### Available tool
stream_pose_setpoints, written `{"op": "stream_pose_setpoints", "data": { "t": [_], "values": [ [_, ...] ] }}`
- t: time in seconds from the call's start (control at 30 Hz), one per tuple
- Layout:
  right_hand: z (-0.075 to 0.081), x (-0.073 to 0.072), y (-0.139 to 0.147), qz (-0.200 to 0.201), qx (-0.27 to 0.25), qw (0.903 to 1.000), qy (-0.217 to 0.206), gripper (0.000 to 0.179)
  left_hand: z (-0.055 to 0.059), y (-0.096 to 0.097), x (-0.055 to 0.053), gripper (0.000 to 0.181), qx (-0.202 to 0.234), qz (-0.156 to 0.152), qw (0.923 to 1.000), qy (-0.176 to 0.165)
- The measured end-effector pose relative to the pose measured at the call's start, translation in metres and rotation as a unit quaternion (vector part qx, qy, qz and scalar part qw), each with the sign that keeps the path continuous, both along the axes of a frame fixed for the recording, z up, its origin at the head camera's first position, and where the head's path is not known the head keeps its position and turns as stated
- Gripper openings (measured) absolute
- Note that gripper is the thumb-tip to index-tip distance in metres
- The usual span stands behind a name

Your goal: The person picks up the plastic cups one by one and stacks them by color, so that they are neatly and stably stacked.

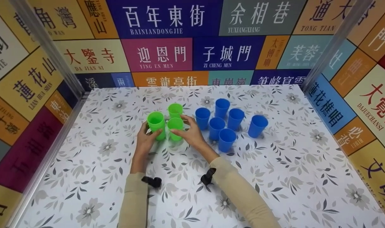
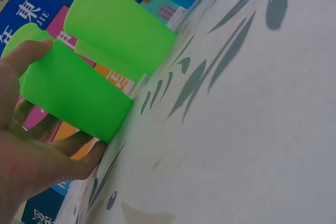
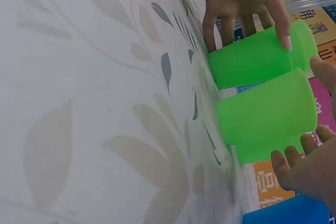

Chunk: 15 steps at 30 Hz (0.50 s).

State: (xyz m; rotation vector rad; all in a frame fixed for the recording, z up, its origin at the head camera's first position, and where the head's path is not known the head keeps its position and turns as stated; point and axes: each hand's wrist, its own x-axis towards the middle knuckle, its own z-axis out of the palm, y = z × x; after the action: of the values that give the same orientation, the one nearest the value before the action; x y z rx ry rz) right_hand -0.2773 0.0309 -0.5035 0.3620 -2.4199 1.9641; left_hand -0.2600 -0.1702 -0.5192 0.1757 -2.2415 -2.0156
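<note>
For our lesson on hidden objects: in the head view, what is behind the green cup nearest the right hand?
Another green cup stands behind it, its rim and upper part showing. Its base cannot be seen there because the nearer green cup covers it.

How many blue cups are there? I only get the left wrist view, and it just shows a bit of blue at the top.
Observer: Six blue cups stand on the table.
Operator: Are they all bunched up together?
Observer: No, in the head view the rightmost cup stands apart from the other five.
Operator: Does the arm with the right hand have a sleeve?
Observer: Yes, a beige sleeve covers the arm behind the right hand.
</note>
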Motion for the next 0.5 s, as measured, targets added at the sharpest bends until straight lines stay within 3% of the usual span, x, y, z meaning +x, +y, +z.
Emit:
{"op": "stream_pose_setpoints", "data": {
  "t": [0.2,0.5],
  "values": [
    [-0.0065,-0.0035,-0.0031,-0.006,-0.048,0.9981,-0.038,0.075,0.0003,-0.0002,0.0007,0.074,0.0,0.002,1.0,-0.002],
    [-0.0094,-0.007,-0.0052,0.005,-0.051,0.9974,-0.05,0.073,0.0001,-0.0034,-0.0008,0.077,0.001,-0.007,0.9999,-0.013]
  ]
}}
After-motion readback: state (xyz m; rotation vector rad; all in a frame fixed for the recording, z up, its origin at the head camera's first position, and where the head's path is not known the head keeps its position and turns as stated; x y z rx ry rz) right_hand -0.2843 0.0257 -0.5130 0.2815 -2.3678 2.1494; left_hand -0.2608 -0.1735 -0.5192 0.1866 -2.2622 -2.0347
